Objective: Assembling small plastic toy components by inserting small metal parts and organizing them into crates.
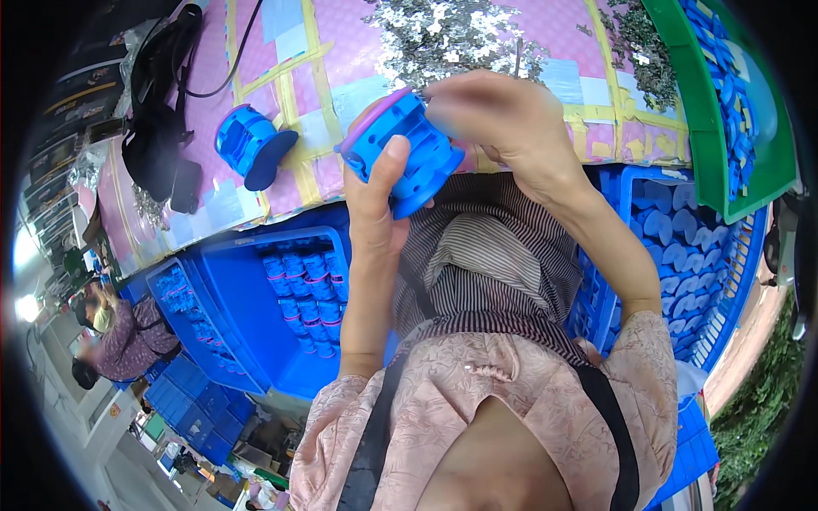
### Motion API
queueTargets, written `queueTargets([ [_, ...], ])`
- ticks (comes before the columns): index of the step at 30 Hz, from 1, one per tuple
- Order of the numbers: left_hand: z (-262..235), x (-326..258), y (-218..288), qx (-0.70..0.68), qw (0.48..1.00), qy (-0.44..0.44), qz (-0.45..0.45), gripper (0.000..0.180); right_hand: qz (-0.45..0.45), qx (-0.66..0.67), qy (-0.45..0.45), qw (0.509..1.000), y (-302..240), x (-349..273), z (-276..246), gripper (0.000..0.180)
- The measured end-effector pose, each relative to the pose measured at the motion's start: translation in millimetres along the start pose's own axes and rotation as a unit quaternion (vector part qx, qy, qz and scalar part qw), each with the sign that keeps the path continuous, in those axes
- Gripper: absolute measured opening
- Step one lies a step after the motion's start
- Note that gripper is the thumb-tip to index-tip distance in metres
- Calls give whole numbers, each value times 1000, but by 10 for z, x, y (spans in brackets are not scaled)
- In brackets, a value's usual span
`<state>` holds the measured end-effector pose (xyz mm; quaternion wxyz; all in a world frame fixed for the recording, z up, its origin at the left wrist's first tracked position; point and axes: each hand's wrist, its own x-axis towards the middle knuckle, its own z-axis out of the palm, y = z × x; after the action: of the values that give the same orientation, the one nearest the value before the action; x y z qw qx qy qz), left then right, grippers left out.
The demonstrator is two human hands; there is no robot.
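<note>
My left hand (377, 192) is closed round a blue plastic spool-shaped part (417, 157) with cut-outs in its sides and a pink ring at its far end. The part is tilted, just in front of the table's near edge, with my thumb on its side. Right beside its upper end is my right hand (511, 119); motion smears its fingers, so whether they hold anything is unclear. A similar blue part (243, 140) lies on the table to the left. Beyond my hands, a heap of small silvery metal pieces (447, 38) is spread on the table.
The table (345, 55) has a pink cover patched with yellow tape. A green tray (699, 111) of blue strips stands at the right. Blue crates (294, 243) of parts are below, left and right. A black bag (158, 128) lies at the left; another person (132, 341) sits beyond.
</note>
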<state>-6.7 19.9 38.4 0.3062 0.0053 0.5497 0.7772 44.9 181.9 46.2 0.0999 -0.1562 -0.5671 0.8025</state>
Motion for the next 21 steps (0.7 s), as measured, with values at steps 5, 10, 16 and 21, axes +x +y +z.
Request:
queueTargets([
  [5, 95, -3, 15, 19, 1000, -3, 17, 68, 46, -37, 11, 998, -72, -45, -70, 19],
  [10, 174, 14, -54, 15, 999, -6, 35, 70, 92, -16, 30, 995, -91, -40, -90, 16],
  [16, 238, -11, -179, 48, 998, 37, 27, 67, -68, -174, 86, 979, 54, -84, -164, 11],
  [21, 319, -38, -211, 112, 990, 37, 83, 66, -258, -321, 129, 902, 118, -136, -120, 11],
])
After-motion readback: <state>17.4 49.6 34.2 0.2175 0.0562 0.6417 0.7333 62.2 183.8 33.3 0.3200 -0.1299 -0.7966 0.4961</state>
